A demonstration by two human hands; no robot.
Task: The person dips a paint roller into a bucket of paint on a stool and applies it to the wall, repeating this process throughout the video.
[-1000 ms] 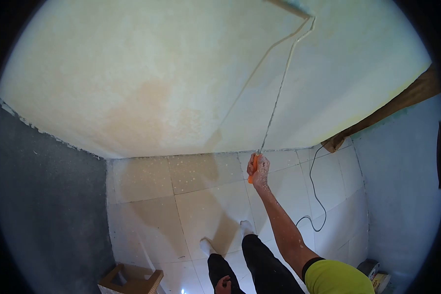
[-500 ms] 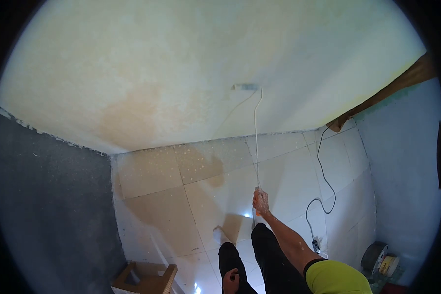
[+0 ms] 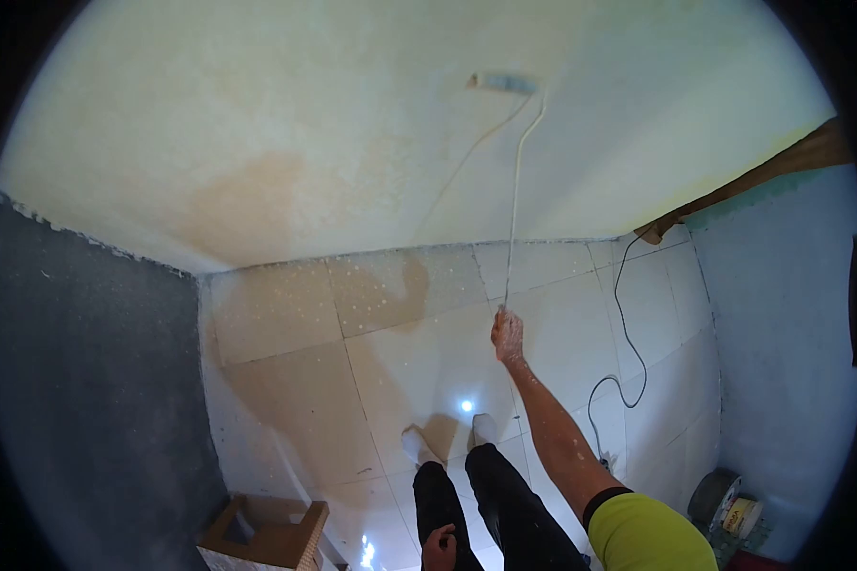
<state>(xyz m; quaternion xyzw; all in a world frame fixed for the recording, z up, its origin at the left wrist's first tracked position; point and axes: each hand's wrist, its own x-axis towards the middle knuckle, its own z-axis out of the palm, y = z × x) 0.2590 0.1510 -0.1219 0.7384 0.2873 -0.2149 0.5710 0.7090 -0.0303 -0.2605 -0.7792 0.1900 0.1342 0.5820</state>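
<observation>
Head view: the right hand [image 3: 508,335] was closed firmly around the handle of a paint roller [image 3: 517,176], its skin speckled white. The roller's sleeve lay at the far wall [image 3: 352,114], high and slightly right of centre. The left hand [image 3: 438,549] hung near the left thigh, fingers partly curled; whether it held anything could not be told.

The far wall was pale cream and unevenly toned, with a brownish darker patch low on the left. Pale specks marked the tiled floor [image 3: 581,324] along its base. A dark grey wall [image 3: 86,381] stood left, with a ragged top edge; a pale blue wall [image 3: 771,295] stood right. A dark cable [image 3: 628,328] curved across the right-hand tiles. A cardboard box [image 3: 311,535] sat near left, a white tub [image 3: 740,517] near right.
</observation>
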